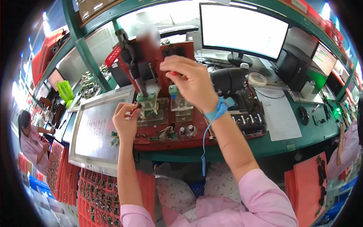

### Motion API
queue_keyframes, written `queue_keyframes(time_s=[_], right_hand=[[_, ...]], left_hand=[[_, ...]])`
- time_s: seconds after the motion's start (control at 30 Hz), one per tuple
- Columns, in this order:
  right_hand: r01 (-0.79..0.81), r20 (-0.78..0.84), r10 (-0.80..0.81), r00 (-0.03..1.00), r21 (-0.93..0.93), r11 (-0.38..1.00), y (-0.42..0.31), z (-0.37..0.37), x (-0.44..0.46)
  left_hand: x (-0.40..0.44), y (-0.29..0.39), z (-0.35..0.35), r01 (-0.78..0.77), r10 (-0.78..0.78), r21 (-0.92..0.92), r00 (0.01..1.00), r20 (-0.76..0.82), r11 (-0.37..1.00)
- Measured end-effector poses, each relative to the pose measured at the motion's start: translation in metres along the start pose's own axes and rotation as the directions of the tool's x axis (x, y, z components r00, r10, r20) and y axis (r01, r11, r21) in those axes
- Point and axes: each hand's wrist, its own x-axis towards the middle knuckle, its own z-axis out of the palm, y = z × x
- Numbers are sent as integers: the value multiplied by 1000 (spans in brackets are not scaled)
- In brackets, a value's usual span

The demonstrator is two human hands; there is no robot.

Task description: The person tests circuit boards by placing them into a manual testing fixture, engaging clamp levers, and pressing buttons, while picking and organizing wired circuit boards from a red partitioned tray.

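"Where is the red toggle-clamp fixture (191,142) set?"
"On the green bench (261,150), before the monitor (244,30)."
"How are the fingers held?"
"By the right hand (193,81), a red piece (174,73) is pinched; on the left hand (126,120), they are bunched beside 1 green-topped block (146,97), any grip untold."

Worn on my head, looking forward and down over my own two arms.
This one wide, round-bordered view sits close above me: my left hand (126,117) and right hand (196,83) come up near in its middle, my lap (172,191) fills the bottom, the bench (315,131) curves out to the right, and the monitor (244,30) stands farther off at the top.
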Motion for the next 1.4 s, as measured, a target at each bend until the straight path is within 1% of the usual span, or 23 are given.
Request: queue_keyframes(time_s=[0.03,0.1,0.13,0.2,0.27,0.33,0.37,0.43,0.47,0.6,0.63,0.77,0.93,1.0,1.03,1.07,1.17,1.2,1.27,1.3,1.4], right_hand=[[-5,9,5,1000,20,1000,2,-5,1],[51,165,-47,985,-21,998,9,-12,7],[56,168,-53,984,-14,998,11,-14,9],[64,171,-63,983,1,998,5,-11,21],[-193,62,201,978,-112,975,-13,-13,48],[-121,43,121,992,-10,993,8,-5,76],[-122,39,123,992,-7,992,7,-5,80],[-267,98,272,957,-61,962,1,-4,89],[-266,106,271,957,-60,962,2,-3,89],[-195,80,200,977,-63,979,3,1,83],[-180,67,185,980,-68,981,3,0,80],[-119,33,121,992,-80,990,1,0,68],[-130,16,132,991,-91,987,-10,-1,47],[-111,18,113,993,-78,991,-8,0,27],[-87,22,89,996,-62,994,-4,1,15],[-61,25,62,998,-44,997,-1,3,6],[-22,18,22,1000,-16,1000,5,6,2],[-13,5,13,1000,-13,1000,6,7,2],[12,-15,-12,1000,-9,1000,9,9,2],[10,-15,-10,1000,-9,1000,8,10,2],[1,-49,0,999,18,1000,5,12,2]], left_hand=[[1,1,0,10,-10,22,1000,4,1000],[-2,5,2,26,-26,61,1000,9,998],[-7,9,3,36,-36,71,999,-2,997],[-12,23,9,-135,170,289,980,-100,948],[-17,38,22,-266,381,501,913,-143,824],[-39,51,31,-296,313,302,950,-7,906],[-49,55,36,-384,358,253,923,143,888],[-61,71,56,-478,413,218,866,283,851],[-63,73,61,-472,409,221,870,277,854],[-65,70,75,-502,405,331,856,321,799],[-64,70,75,-503,405,329,855,323,799],[-64,77,72,-470,348,442,877,330,765],[-64,80,67,-470,352,408,875,333,783],[-59,79,54,-428,352,326,897,268,843],[-52,79,44,-397,333,368,915,226,841],[-44,67,36,-370,338,380,929,151,848],[-19,50,12,-278,329,433,943,-45,857],[-15,44,6,-282,331,438,943,-37,854],[-8,28,-2,-152,144,241,988,50,959],[-4,20,-5,-152,144,241,988,51,958],[9,-3,-10,-153,146,58,984,106,987]])
